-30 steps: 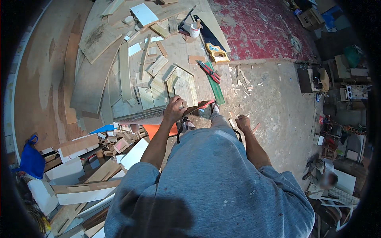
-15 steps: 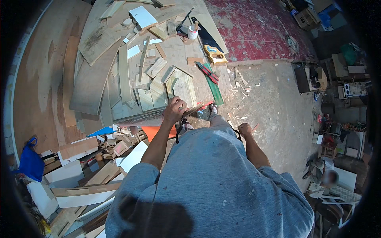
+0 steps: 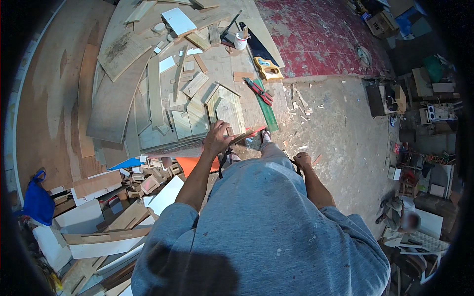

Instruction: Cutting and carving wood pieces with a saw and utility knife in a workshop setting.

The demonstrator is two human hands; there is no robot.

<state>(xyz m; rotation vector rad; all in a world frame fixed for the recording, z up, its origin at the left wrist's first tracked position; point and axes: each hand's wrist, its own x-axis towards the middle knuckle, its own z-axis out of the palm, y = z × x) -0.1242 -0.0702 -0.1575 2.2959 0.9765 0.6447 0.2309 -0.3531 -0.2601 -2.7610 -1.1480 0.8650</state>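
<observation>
My left hand (image 3: pixel 216 138) grips a small wooden block (image 3: pixel 228 131) at the bench's near edge, its fingers bent. Under it a narrow wooden strip (image 3: pixel 241 135) slants out beside a red-orange piece (image 3: pixel 256 129). Just behind lies a pale house-shaped wooden piece (image 3: pixel 224 106). To its right are a red-and-black tool (image 3: pixel 258 91) on a green strip (image 3: pixel 269 114) and a yellow-handled saw (image 3: pixel 268 67). My right hand (image 3: pixel 302 160) is low beside my right hip, fingers curled near a black strap; what they hold, if anything, I cannot make out.
The workbench (image 3: pixel 116 111) carries several boards, offcuts and a white pot (image 3: pixel 240 42). Wood scraps (image 3: pixel 148 180) and a blue bag (image 3: pixel 37 202) lie at lower left. Another person (image 3: pixel 397 212) is at lower right, among stacked clutter along the right side of the concrete floor (image 3: pixel 335 128).
The narrow strip under my left hand has come to slant out from the bench edge. My right hand has dropped slightly toward my body. The view has shifted a little.
</observation>
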